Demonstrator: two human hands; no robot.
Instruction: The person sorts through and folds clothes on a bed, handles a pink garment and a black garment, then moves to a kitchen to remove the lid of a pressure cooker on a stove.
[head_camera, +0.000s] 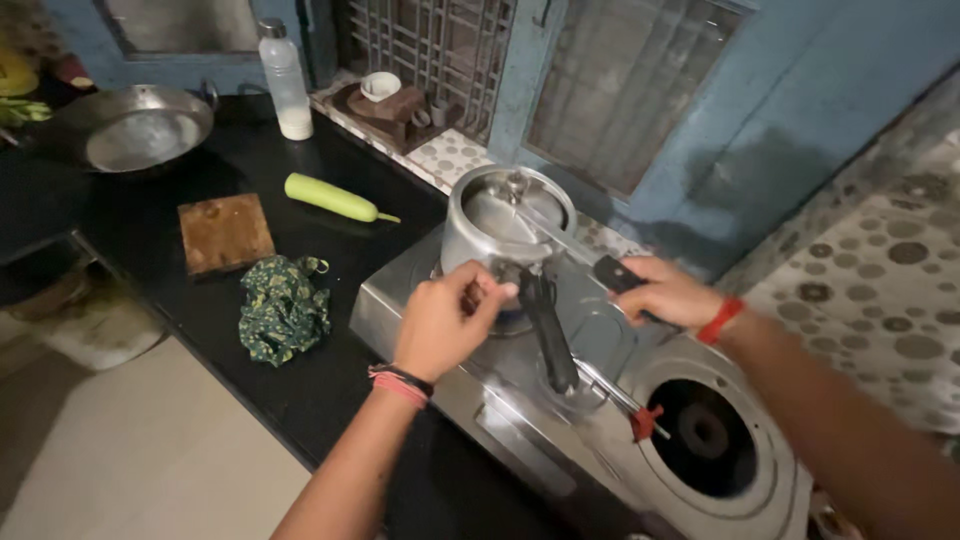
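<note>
A steel pressure cooker stands on the left burner of a steel gas stove. Its long black handle points toward me. My left hand is curled at the root of that handle, with the fingertips against the cooker's wall. My right hand, with a red band on the wrist, grips a second, short black handle that sticks out to the right of the cooker. I cannot tell whether this short handle belongs to the lid.
The right burner is bare, and a thin metal rod with a red part lies beside it. On the black counter to the left are a green patterned cloth, a wooden board, a long green gourd, a plastic bottle and a steel wok.
</note>
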